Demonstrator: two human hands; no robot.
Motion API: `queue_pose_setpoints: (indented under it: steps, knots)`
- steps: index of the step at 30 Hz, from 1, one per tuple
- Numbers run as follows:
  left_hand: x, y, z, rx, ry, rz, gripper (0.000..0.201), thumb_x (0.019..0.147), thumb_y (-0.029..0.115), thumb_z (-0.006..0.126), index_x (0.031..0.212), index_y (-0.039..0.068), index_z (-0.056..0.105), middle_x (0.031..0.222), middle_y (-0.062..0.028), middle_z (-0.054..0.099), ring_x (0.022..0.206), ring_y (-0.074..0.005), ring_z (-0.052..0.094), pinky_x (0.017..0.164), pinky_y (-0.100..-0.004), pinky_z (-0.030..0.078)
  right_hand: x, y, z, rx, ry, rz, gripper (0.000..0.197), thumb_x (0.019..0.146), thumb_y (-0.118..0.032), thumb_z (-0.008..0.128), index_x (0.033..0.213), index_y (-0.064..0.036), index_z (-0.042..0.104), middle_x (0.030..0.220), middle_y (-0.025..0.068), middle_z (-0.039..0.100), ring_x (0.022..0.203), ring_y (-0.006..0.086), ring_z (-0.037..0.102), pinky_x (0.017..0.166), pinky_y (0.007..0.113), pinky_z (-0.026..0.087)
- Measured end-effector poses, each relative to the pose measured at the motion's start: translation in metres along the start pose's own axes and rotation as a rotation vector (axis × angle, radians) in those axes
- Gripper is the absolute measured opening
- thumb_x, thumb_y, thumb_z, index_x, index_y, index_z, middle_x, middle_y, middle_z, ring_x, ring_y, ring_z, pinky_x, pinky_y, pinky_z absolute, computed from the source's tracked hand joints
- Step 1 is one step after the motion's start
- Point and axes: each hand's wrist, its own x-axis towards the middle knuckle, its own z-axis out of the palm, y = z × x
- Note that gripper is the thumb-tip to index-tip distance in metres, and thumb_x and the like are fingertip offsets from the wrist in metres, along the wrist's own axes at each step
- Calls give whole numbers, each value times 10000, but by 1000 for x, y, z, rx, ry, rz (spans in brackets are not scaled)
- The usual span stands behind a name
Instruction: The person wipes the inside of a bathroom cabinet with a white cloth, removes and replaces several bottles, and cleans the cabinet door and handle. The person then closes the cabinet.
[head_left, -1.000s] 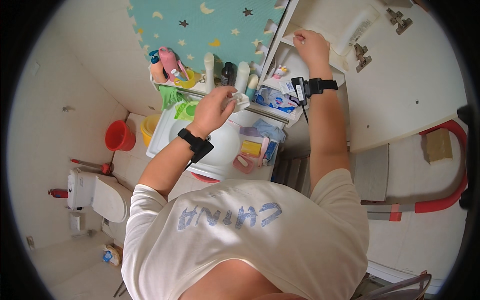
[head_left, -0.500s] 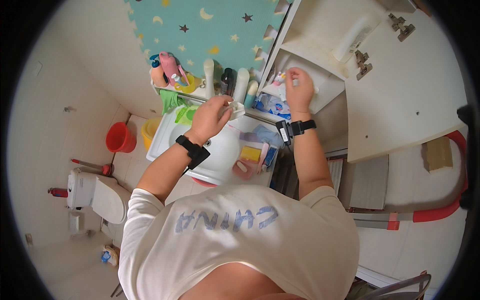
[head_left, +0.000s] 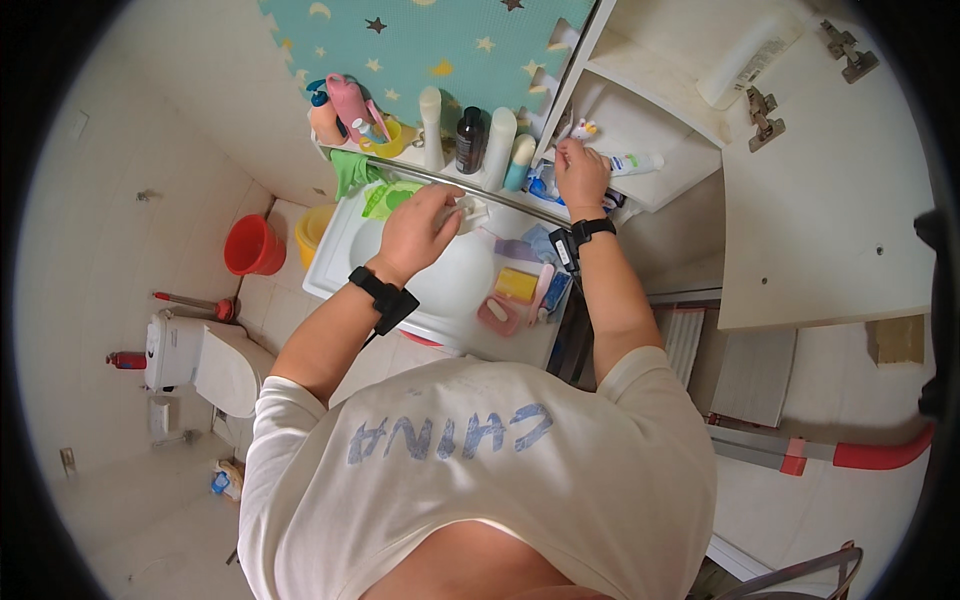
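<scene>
My left hand (head_left: 415, 230) is closed on a small white folded piece (head_left: 472, 212) above the back rim of the white washbasin (head_left: 372, 245). Whether that piece is cloth, tissue or plastic I cannot make out. At the lower shelf of the open white cabinet, my right hand (head_left: 583, 180) has its fingers bent and drawn together; anything between them is hidden. Just beyond its fingertips is a small white toy-like figure (head_left: 583, 129). To its right a white tube (head_left: 636, 162) lies on the shelf, and a blue-and-white packet (head_left: 542, 182) is on its left.
Several bottles, among them a dark bottle (head_left: 470, 140), line the ledge behind the basin. On the counter are a yellow sponge (head_left: 516, 285) and a pink soap dish (head_left: 498, 315). The cabinet door (head_left: 820, 220) stands wide at right. A red bucket (head_left: 254, 246) is at left.
My right hand has moved down and left, closer to the blue-and-white packet, uncovering the white tube. My left hand keeps its hold on the white piece. The view has shifted slightly.
</scene>
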Motion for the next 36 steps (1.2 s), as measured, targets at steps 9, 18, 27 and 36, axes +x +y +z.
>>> queue_pose_setpoints:
  steps: [9,18,27,36]
  knots:
    - [6,5,0,27,61,32,237,846,149,647,1070,92,597,949,-115,634,862,-323,623,732,-399,509,5,-21,-49,235,134,208,194,775,-139,658,968,-123,644,874,31,667,726,237,601,743,372,469]
    - [78,59,20,-213,20,154,195,854,163,664,984,58,562,928,-152,602,854,-371,589,727,-396,489,-13,-87,-101,924,-255,128,522,816,-116,729,1302,-55,548,1254,85,610,1125,186,582,896,299,470]
    - [181,137,52,-188,-92,381,481,831,416,680,1112,34,598,1066,-146,627,976,-305,608,825,-381,494,-41,-46,-143,783,97,466,311,865,-27,617,1176,-33,631,1126,119,662,1028,199,631,822,284,502]
    - [298,194,87,111,-48,166,642,847,481,626,1329,76,498,1184,-122,638,1046,-287,627,882,-378,499,-77,-39,-189,575,31,431,361,873,-86,624,1232,-60,596,1139,160,661,1019,318,646,847,355,509]
